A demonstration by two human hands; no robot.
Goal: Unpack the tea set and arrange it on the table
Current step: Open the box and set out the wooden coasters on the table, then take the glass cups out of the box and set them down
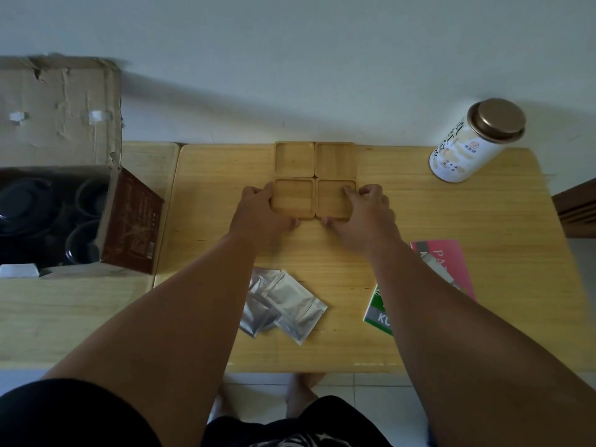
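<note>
Head view, looking down. The left hand (263, 209) grips the near-left wooden coaster (293, 199) by its outer edge, fingers at the far corner and thumb at the near edge. The right hand (364, 209) grips the near-right coaster (333, 200) likewise, with fingertips lying over its right rim and thumb at its near edge. These two coasters lie side by side, touching or nearly so, directly before the far-left coaster (294, 158) and far-right coaster (334, 158), the four forming a square block at the far middle of the table (403, 221).

Near the table's front edge, between the forearms, lies a loose pile of silver foil packets (283, 303). To the right, partly hidden by the right forearm, lie a pink leaflet (448, 256) and a green leaflet (379, 312). A white tea tin (474, 143) with a brown lid stands at the far right corner.

At the left, on an adjoining wooden surface, an open cardboard box (58, 124) holds a brown carton (132, 224) containing dark cups (84, 243) and a dark lidded vessel (22, 204).

A pale wall (290, 59) stands behind; tiled floor (371, 388) shows below.
</note>
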